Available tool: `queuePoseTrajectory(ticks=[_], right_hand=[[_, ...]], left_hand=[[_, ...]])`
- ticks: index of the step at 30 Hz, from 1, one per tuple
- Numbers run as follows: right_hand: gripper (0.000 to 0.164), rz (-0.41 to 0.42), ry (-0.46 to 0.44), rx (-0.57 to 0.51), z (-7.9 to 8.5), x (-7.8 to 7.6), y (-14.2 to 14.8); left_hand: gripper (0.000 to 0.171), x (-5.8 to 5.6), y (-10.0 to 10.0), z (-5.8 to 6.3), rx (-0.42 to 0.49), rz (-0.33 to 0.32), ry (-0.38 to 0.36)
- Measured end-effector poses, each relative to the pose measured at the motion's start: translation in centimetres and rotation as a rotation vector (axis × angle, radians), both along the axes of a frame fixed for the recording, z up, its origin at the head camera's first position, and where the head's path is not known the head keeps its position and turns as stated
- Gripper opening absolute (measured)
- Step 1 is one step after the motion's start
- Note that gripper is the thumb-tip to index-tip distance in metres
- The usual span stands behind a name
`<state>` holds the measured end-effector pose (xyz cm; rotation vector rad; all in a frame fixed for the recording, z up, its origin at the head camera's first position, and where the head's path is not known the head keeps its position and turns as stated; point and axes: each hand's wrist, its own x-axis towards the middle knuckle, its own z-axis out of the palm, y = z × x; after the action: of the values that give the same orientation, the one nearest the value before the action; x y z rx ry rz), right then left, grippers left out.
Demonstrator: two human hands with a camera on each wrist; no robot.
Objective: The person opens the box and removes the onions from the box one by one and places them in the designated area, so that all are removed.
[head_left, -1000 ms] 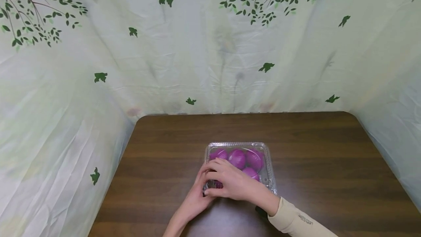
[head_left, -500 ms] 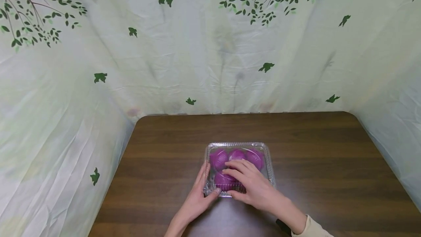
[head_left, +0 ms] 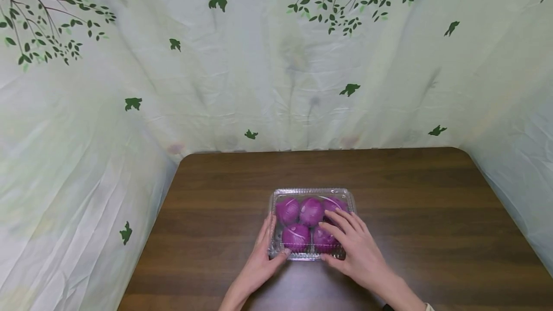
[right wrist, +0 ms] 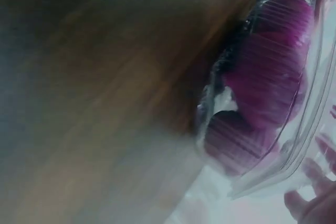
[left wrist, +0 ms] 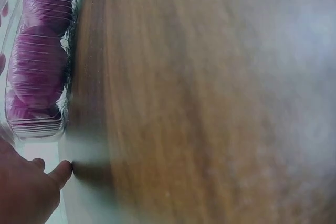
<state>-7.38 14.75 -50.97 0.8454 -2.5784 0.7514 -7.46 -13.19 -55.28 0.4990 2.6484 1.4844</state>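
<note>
A clear plastic clamshell box (head_left: 281, 191) with a ribbed rim lies closed on the table, holding several round purple things (head_left: 311, 211) that look like red onions. My left hand (head_left: 257, 262) rests at its front left corner, fingers fairly straight along the side and thumb on the front edge. Over the front right part of the lid, my right hand (head_left: 362, 257) spreads its fingers, with the thumb at the front edge. Both wrist views show the box's ribbed side wall; the left hand (left wrist: 29, 187) and the right hand (right wrist: 317, 203) appear there at the picture's edges.
The box stands near the front middle of a dark brown wooden table (head_left: 216, 205). Pale cloth (head_left: 276, 61) printed with leaves and branches hangs behind the table and at both sides.
My right hand has moved from beside the left hand, at the box's front left, across the lid to its front right. The left hand remains at the left corner; the box stays in place.
</note>
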Motion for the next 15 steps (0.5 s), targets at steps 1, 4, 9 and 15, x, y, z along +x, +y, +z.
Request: queuePoseTrajectory(ticks=[1,4,9,15], right_hand=[[0.072,-0.011,-0.006,-0.003,-0.1,0.1,0.2],[0.077,-0.038,-0.028,-0.012,-0.6,0.6,0.5],[0.081,-0.086,-0.075,-0.042,-1.5,1.1,0.4],[0.083,-0.123,-0.089,-0.109,-2.0,1.2,-0.3]], left_hand=[[0.092,0.0,0.0,0.0,-0.001,0.002,0.001],[0.092,0.1,0.0,0.0,0.0,0.008,0.006],[0.095,0.1,0.1,0.0,0.022,0.008,-0.01],[0.096,0.0,0.1,0.0,0.053,0.006,-0.04]])
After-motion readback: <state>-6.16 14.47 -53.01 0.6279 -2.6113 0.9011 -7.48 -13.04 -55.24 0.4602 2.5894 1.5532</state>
